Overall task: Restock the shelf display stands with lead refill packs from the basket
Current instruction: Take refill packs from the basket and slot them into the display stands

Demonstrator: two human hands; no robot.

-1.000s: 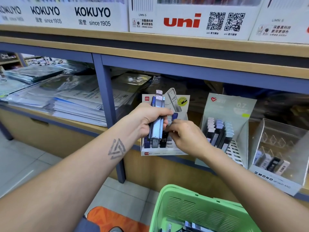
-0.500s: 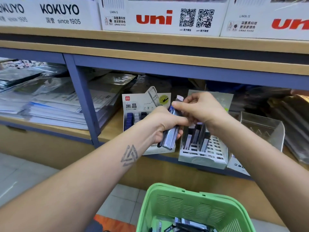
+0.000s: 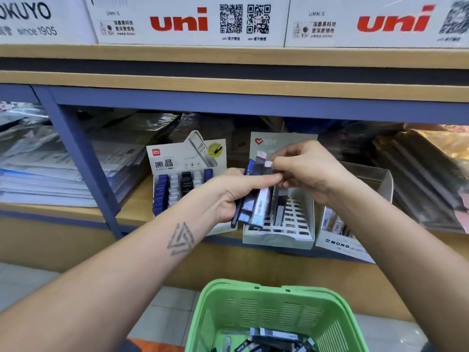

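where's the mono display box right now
In the head view the MONO display box sits on the lower shelf at the right, beside the grey slotted stand and partly behind the right forearm.

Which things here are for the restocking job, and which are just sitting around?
For the job:
left hand holding a bunch of lead refill packs
right hand pinching one pack
display stands
green basket

Just sitting around:
paper stacks
uni boxes
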